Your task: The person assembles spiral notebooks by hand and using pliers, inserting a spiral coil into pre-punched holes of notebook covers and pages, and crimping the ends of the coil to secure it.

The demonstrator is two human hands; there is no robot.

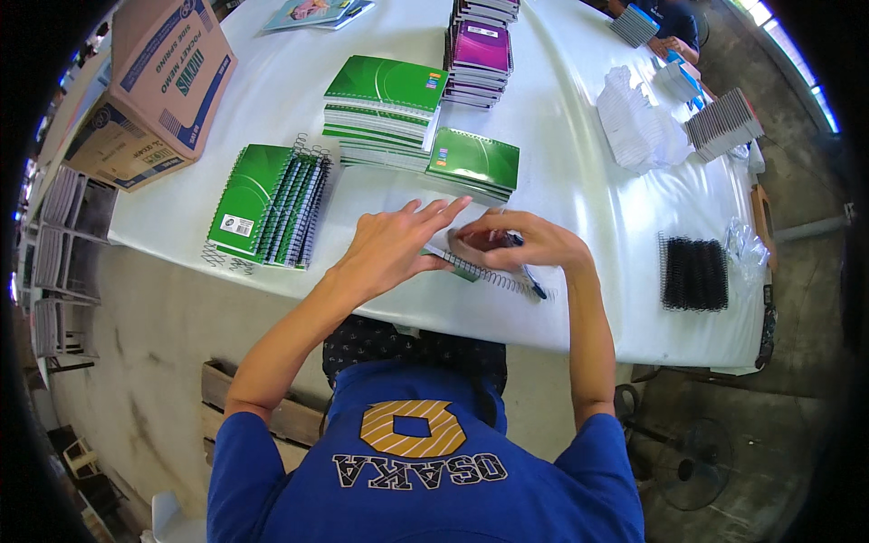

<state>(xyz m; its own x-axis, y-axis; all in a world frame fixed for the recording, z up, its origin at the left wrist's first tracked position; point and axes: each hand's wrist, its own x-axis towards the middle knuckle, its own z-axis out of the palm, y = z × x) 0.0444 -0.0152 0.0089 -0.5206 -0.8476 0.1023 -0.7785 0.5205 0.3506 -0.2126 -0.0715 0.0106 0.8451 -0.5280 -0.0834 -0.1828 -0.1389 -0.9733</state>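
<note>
Near the table's front edge, my left hand grips a small green notebook, thumb below and fingers above it. A spiral wire coil runs along the notebook's edge, its loose end sticking out to the right. My right hand is curled over the coil, fingertips blurred and partly hidden. A slim dark blue tool shows under that hand, its kind unclear. Just beyond lie a short stack of green notebooks and a taller green stack. Coiled green notebooks stand left of my left hand.
A cardboard box stands at the far left. Purple notebooks are piled at the back. To the right lie black wire coils, clear plastic and white plastic wrapping. Another person's hand is at the far right.
</note>
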